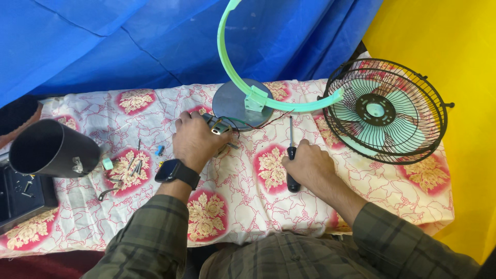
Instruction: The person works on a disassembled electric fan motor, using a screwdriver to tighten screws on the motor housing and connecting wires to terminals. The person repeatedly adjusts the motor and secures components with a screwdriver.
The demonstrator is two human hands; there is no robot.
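Right hand (308,164) curls over screwdriver (291,155); left hand (195,139) grips switch part (218,125).

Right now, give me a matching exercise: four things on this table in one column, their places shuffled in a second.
1. screwdriver
2. fan guard
3. black cylinder
4. smartwatch

A. far left of the table
B. on the left wrist
C. under the right hand
D. far right of the table

Pairs: 1-C, 2-D, 3-A, 4-B
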